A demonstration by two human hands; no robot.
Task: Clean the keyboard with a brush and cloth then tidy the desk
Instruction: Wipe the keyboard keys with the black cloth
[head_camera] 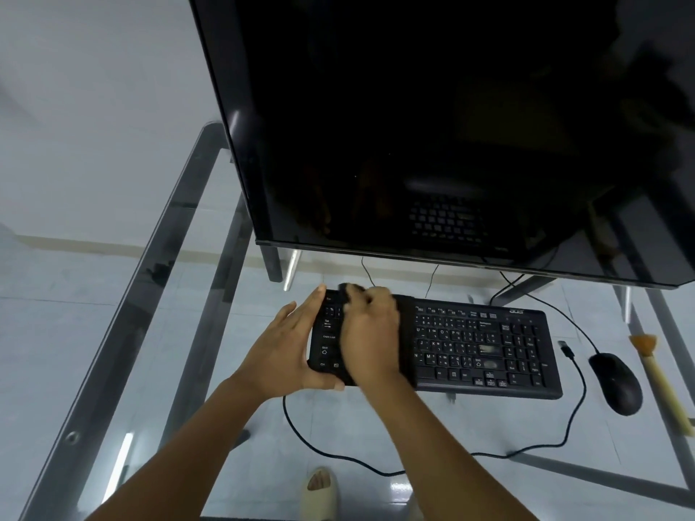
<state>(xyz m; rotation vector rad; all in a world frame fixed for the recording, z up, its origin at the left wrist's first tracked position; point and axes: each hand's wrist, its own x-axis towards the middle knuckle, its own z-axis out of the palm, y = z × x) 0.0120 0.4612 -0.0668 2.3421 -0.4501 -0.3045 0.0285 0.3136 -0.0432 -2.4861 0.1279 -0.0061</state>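
A: Keyboard (485, 347) on glass counter (113, 332), long axis left to right. Left hand (286, 347) flat, bracing its left end.

B: Right hand (370, 332) clamped on dark cloth (406, 332) over left keys; unwiped keys lie rightward. Brush (656, 374) far right.

keyboard (485, 344): its left-middle keys are hidden under the right hand (370, 338) and a dark cloth (408, 344)
cloth: mostly covered by the hand, its shape is unclear
right fingers (357, 295): blurred, so the grip cannot be read
brush (656, 374): handle end is cut by the right edge
monitor (432, 126): top and right side are out of frame
key legends: too small to read
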